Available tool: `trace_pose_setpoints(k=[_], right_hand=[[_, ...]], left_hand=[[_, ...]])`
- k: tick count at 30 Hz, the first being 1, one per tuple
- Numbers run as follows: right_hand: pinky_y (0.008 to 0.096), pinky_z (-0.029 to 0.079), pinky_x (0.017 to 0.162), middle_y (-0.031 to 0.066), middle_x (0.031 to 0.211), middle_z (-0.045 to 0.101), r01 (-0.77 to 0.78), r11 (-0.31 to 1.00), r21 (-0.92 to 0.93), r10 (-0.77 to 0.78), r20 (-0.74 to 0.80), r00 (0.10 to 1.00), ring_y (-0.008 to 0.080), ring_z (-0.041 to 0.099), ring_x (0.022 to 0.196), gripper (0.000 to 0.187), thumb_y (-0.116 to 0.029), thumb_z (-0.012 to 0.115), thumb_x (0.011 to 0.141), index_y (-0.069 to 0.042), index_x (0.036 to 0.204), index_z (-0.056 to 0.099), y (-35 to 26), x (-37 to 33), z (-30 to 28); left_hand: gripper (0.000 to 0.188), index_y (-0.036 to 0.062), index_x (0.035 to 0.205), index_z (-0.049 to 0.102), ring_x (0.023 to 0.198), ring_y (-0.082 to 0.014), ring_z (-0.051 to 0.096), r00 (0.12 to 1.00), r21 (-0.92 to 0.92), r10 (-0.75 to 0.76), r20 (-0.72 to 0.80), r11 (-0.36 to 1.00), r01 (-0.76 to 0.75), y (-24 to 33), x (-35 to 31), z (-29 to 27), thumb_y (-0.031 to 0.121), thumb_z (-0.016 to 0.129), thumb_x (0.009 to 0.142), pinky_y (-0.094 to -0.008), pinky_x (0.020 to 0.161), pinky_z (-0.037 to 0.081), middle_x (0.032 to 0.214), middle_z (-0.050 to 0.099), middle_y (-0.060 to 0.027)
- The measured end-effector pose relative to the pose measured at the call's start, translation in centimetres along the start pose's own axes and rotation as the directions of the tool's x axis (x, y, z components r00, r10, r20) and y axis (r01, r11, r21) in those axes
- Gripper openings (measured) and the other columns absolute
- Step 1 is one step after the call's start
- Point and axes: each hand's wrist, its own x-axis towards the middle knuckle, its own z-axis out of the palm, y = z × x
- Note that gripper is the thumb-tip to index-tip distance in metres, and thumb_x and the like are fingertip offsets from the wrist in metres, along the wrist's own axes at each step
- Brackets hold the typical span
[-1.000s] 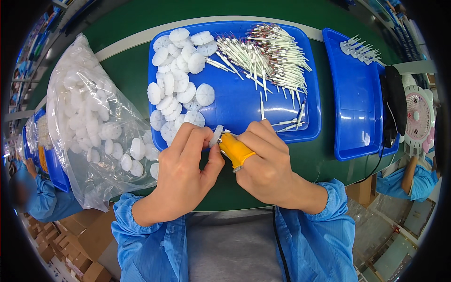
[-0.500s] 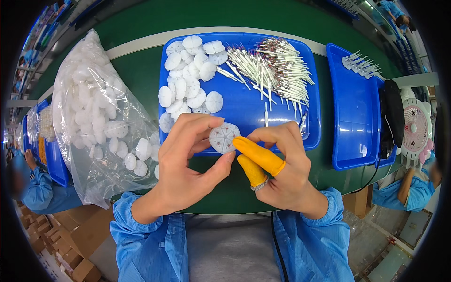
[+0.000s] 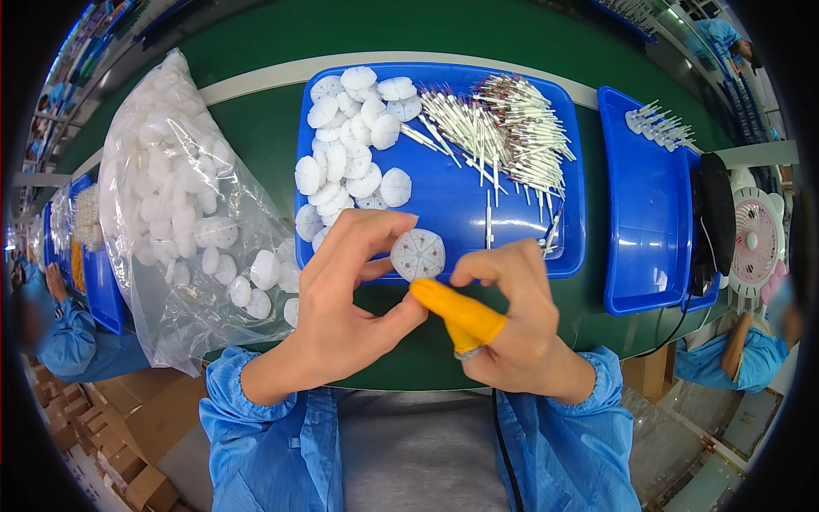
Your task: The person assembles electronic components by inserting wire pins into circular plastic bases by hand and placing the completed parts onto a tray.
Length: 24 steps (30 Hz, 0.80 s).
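Observation:
A round white plastic disc (image 3: 418, 253) with petal-like segments and several small reddish-brown spots stands between the thumb and index fingertip of my left hand (image 3: 345, 290). My right hand (image 3: 512, 320) wears yellow finger covers. One yellow tip meets the lower edge of the disc, near my left thumb; a bare finger curls above it, apart from the yellow one. Behind the hands lies a blue tray (image 3: 444, 218), with a pile of white discs (image 3: 350, 149) at its left. Many thin white sticks (image 3: 503, 128) with dark reddish ends fill its upper right.
To the left a clear plastic bag (image 3: 183, 213) of white discs rests on the green table (image 3: 256, 119). At the right are another blue tray (image 3: 644, 213), holding a few assembled pieces (image 3: 657, 125), and a pale fan (image 3: 755, 235). Co-workers in blue sit at both sides.
My right hand's bare finger has drawn away from the disc, and its yellow tip has shifted down to the disc's lower edge. The left hand still holds the disc, now turned slightly.

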Motion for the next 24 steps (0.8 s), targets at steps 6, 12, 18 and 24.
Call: trace_pose_setpoints(k=[6,12,18,24], right_hand=[[0.0419,0.038,0.075,0.0154,0.112,0.064,0.012,1.0,0.025,-0.01,-0.049,0.999,0.0307,0.053,0.089,0.062,0.001,0.075,0.052,0.005,0.114,0.078,0.62,-0.32,-0.21],[0.041,0.04,0.075,0.0168,0.112,0.065,-0.091,0.994,0.056,0.095,-0.084,0.992,0.0306,0.054,0.089,0.059,0.003,0.073,0.052,0.006,0.111,0.078,0.41,0.23,-0.18],[0.0412,0.042,0.075,0.0177,0.113,0.065,-0.004,0.999,0.04,0.005,-0.014,1.0,0.0304,0.054,0.09,0.057,0.002,0.073,0.051,0.006,0.107,0.079,0.73,-0.01,-0.63],[0.041,0.04,0.075,0.0177,0.114,0.065,0.007,1.0,-0.02,-0.007,-0.041,0.999,0.0314,0.054,0.09,0.054,0.002,0.073,0.051,0.006,0.105,0.079,0.69,0.1,-0.62]], left_hand=[[0.06,0.0013,0.136,0.062,0.112,-0.0225,0.072,0.999,-0.082,-0.011,-0.03,0.997,0.009,-0.16,-0.16,0.12,-0.005,0.083,0.08,-0.0339,0.09,0.066,0.124,0.064,-0.0121],[0.059,0.0001,0.135,0.062,0.111,-0.0235,0.072,0.998,-0.022,0.052,0.021,0.998,-0.052,0.22,0.03,-0.11,-0.005,0.083,0.08,-0.0344,0.09,0.066,0.125,0.064,-0.0139],[0.06,0.0003,0.135,0.062,0.11,-0.024,0.071,0.999,-0.039,0.047,0.002,0.998,-0.047,0.08,-0.1,-0.03,-0.006,0.082,0.079,-0.0357,0.089,0.067,0.126,0.064,-0.0145],[0.063,0.0004,0.137,0.062,0.105,-0.026,0.071,0.995,0.056,0.086,0.049,0.994,-0.089,0.46,0.02,-0.13,-0.005,0.083,0.078,-0.0363,0.086,0.065,0.123,0.065,-0.0158]])
